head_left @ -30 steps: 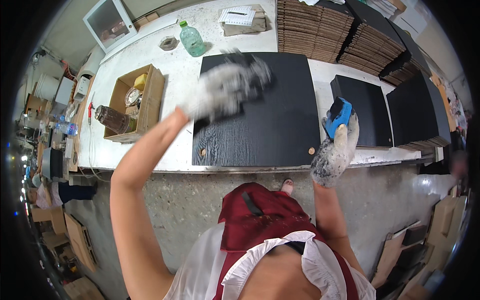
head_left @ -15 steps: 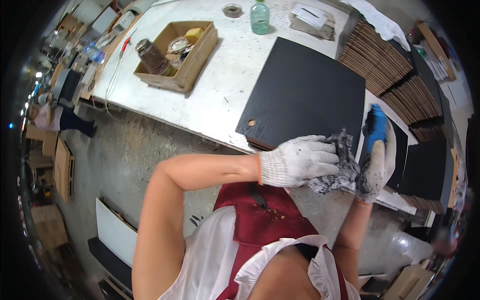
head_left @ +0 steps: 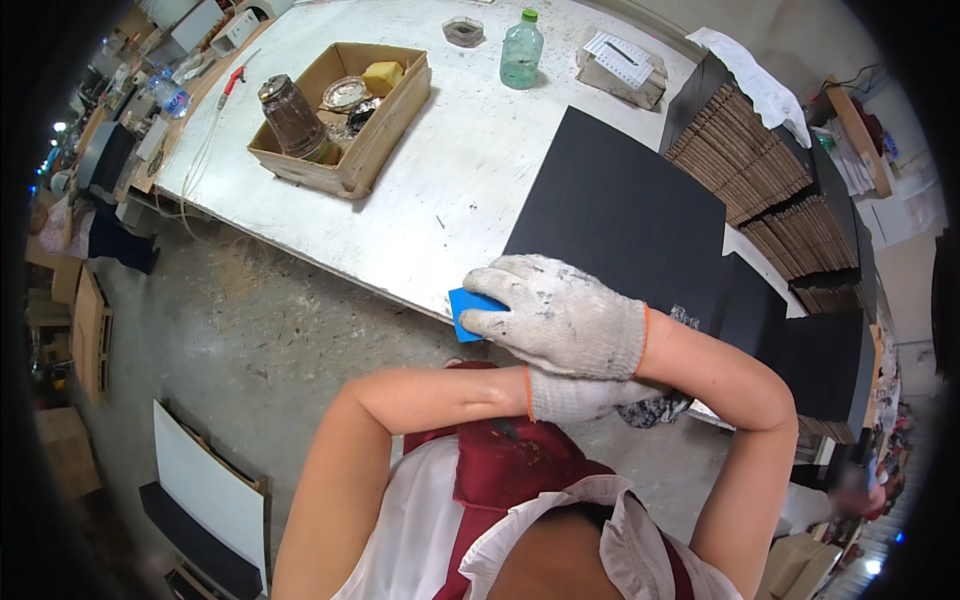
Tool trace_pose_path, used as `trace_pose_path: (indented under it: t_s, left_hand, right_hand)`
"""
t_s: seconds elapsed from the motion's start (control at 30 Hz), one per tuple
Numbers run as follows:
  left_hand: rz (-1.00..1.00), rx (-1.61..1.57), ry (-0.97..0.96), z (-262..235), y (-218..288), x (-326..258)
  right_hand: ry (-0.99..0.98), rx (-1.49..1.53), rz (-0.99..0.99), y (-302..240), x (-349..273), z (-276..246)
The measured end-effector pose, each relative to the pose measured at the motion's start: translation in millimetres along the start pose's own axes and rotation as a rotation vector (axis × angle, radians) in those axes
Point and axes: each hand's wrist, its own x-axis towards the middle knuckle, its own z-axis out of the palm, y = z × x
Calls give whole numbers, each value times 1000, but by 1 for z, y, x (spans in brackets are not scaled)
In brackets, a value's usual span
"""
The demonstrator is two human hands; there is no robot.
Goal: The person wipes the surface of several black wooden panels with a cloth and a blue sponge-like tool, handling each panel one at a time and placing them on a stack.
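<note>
Blue and square, the sponge block [head_left: 468, 312] sits clamped in my right hand [head_left: 560, 325], its grip closed on it above the worktop [head_left: 440, 200] edge, beside the black panel [head_left: 625, 225]. My left hand [head_left: 580, 395] crosses underneath, seemingly closed on a grey rag [head_left: 655, 408].

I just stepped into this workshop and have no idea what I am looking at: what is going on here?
A person in white work gloves stands at a long white workbench with their arms crossed over each other. The right hand holds a small blue block at the bench edge, over the corner of a large black panel. The left hand, tucked under the right forearm, grips a dark rag. Farther back sit a cardboard box of jars and a green bottle.
</note>
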Motion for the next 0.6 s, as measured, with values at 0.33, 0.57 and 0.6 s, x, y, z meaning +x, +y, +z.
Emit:
trace_pose_path:
  t_s: [0.33,0.57,0.6]
  left_hand:
    - [428,981,214,2,10,18]
    - [458,954,218,-4,14,13]
    - [418,963,172,-5,19,11]
  right_hand:
    - [104,-238,341,188,-16,-53]
    - [170,-363,342,151,-15,-31]
    - [135,-421,59,119,-8,-30]
